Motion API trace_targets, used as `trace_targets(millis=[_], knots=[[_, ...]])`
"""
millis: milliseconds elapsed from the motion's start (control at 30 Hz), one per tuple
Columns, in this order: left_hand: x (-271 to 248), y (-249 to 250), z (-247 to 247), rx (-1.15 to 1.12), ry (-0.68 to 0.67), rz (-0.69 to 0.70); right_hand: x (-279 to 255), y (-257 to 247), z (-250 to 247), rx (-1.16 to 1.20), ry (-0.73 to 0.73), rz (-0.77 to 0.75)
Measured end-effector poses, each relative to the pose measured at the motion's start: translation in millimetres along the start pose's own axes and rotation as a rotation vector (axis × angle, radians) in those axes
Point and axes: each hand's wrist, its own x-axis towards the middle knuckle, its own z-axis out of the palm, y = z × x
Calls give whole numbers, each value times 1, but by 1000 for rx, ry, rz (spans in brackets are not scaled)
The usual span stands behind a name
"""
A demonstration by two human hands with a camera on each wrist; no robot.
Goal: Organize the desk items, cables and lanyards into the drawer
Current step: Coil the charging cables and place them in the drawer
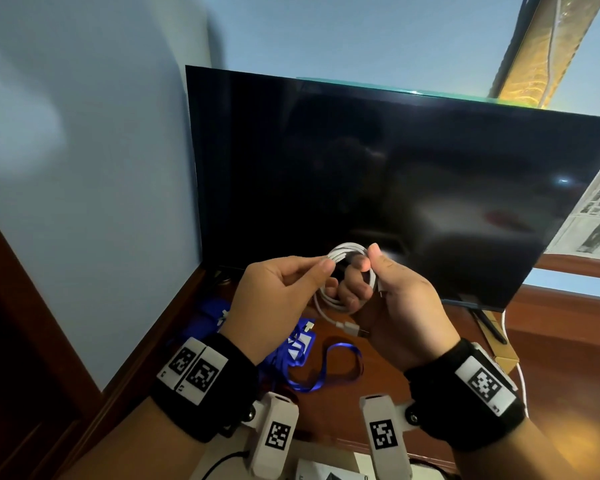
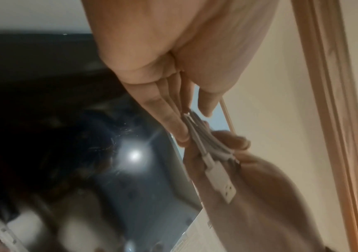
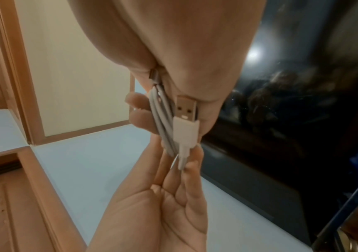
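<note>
Both hands hold a coiled white USB charging cable [image 1: 340, 282] in the air in front of the large black monitor [image 1: 395, 174]. The left hand [image 1: 274, 299] pinches one side of the loops between thumb and fingertips; the right hand [image 1: 392, 306] is curled round the other side, with the silver USB plug [image 3: 185, 109] lying against its palm. Blue fabric lanyards [image 1: 312, 362] lie on the brown wooden desk [image 1: 551, 344] below the monitor. No drawer is in view. The loops are unfastened, so if either grip loosens the coil would likely spring apart and tangle.
</note>
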Motion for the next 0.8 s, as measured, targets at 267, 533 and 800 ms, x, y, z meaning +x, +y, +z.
trace_targets(millis=[267, 533, 800], knots=[[3, -11, 17, 288, -31, 34, 2, 17, -6, -47, 49, 59], [7, -21, 12, -107, 132, -215, -9, 25, -21, -613, 88, -90], [6, -3, 14, -472, 108, -366, -23, 41, -8, -702, -47, -341]])
